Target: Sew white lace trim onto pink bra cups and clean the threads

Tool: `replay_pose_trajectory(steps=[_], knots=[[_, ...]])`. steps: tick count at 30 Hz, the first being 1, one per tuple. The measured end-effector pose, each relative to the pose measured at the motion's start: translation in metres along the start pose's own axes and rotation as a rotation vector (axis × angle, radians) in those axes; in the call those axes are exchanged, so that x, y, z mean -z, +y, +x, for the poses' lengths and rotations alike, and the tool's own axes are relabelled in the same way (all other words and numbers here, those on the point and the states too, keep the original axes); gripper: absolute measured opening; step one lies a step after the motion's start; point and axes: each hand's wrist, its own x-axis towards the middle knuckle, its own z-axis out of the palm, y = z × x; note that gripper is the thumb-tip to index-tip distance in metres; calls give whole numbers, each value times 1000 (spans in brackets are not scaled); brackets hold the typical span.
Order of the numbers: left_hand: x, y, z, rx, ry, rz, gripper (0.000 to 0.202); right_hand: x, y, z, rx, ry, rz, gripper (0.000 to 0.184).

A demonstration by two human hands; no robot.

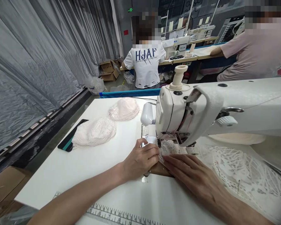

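Head view: lace [172,147] is located at the needle end of the machine [170,106], between the two hands, on the white table [124,156]. Whether it is clamped by the foot can't be made out.

Left hand [140,158]: fingers curled, set down just left of the needle at the lace edge. Whether anything is pinched can't be told; the fingertips are partly hidden. Right hand [193,170]: held flat, fingers extended and close together, fingertips laid on the lace; nothing seen to be gripped.

More lace is bunched at right [245,172]; whether it's joined to the piece at the needle can't be told. Two pale lacy stacks [95,132] [124,108] are set at far left.

Handling, judged by look: very light, limp, openwork. Easily stretched or snagged, so fingertips through the holes should be avoided. Best held by flat pads on either side of the needle, lightly pressed, near the edge; pulling should be kept low. Slip on the smooth top is likely.
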Motion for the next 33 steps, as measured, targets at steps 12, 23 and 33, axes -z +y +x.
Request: replay_pose_trajectory(steps=[12,23,33], knots=[[4,8,-1,67,-108,1,20,6,-4,3,11,-2,64,28],[9,8,3,85,-169,-1,24,1,5,1,-69,-59,-70,54],[2,-6,8,95,-151,40,27,-10,18,-3,-58,-123,-162,62]])
